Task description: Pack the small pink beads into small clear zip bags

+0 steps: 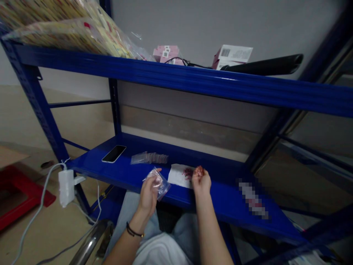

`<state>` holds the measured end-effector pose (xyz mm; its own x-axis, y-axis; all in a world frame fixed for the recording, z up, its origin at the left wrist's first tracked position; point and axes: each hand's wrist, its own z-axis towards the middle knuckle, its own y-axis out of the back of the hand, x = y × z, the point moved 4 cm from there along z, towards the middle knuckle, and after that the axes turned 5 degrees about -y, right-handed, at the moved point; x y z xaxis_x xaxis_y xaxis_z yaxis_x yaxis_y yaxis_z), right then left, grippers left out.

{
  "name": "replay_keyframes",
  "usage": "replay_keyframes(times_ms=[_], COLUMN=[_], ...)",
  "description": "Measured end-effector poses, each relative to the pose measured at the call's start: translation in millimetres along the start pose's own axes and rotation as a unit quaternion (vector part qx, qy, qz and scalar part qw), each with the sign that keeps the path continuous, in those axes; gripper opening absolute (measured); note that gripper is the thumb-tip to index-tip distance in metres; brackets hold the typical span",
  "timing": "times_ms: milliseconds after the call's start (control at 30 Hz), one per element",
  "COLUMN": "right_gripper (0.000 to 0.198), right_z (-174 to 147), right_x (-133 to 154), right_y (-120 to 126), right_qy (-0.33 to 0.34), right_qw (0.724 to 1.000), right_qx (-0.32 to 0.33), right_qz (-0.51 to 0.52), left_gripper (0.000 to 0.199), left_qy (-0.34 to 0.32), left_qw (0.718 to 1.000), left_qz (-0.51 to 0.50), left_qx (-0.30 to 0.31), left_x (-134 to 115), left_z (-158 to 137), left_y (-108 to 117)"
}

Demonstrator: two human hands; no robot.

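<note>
Clear plastic makes the bag (164, 187) in our left hand (148, 191); that grip is closed on it near the front edge of the shelf (227, 187), maybe so our hands stay close. Our right hand (202, 182) pinches reddish bits (199, 170) by the right edge of the white paper (175, 175). Perhaps paper keeps the loose dark bits (188, 173) together.

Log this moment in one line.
left hand: holds clear plastic bag | right hand: beside dark red pieces on white sheet | phone: flat on blue shelf
</note>
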<state>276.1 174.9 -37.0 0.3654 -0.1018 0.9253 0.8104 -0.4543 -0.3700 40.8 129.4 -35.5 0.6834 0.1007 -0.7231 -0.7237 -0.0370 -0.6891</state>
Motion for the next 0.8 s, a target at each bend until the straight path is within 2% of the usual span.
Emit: replay_keyframes(times_ms=[100,200,267,333,367,400,467,500,533,567,633,700,800], right_gripper=[0.028,0.031,0.034,0.032,0.031,0.031,0.037,0.040,0.041,0.040,0.038,0.035,0.032], right_z=[36,46,44,37,32,27,17,12,8,5,2,1,1], right_x=[24,24,18,11,9,7,5,3,1,-1,-4,-7,-11], right_y=[-7,-14,-16,-15,-15,-15,-18,-20,-22,-24,-27,-29,-30], right_qy=[-0.021,-0.026,-0.006,0.026,0.054,0.090,0.170,0.205,0.230,0.245,0.269,0.288,0.305], right_qw=[0.992,0.966,0.943,0.919,0.897,0.861,0.753,0.693,0.646,0.620,0.600,0.595,0.591], right_qx=[0.044,0.068,0.055,0.026,0.009,-0.004,-0.015,-0.011,-0.004,0.004,0.019,0.033,0.048], right_qz=[-0.113,-0.247,-0.329,-0.392,-0.439,-0.500,-0.636,-0.691,-0.728,-0.745,-0.753,-0.750,-0.745], left_gripper=[0.061,0.083,0.070,0.042,0.032,0.027,0.022,0.019,0.017,0.016,0.019,0.026,0.030], left_qy=[-0.038,-0.079,-0.118,-0.164,-0.171,-0.173,-0.166,-0.163,-0.163,-0.165,-0.177,-0.192,-0.199], left_qw=[0.997,0.991,0.980,0.950,0.938,0.927,0.901,0.882,0.859,0.832,0.774,0.719,0.648], left_qz=[0.061,0.102,0.148,0.256,0.294,0.325,0.396,0.439,0.484,0.529,0.608,0.668,0.732], left_qx=[-0.022,-0.040,-0.061,-0.072,-0.072,-0.069,-0.058,-0.050,-0.041,-0.034,-0.020,0.006,0.077], left_x=[-15,-32,-44,-55,-59,-62,-66,-68,-69,-70,-71,-68,-57], left_z=[24,56,85,117,133,147,169,176,179,181,179,178,183], left_y=[29,53,62,65,64,63,62,63,63,65,66,65,61])
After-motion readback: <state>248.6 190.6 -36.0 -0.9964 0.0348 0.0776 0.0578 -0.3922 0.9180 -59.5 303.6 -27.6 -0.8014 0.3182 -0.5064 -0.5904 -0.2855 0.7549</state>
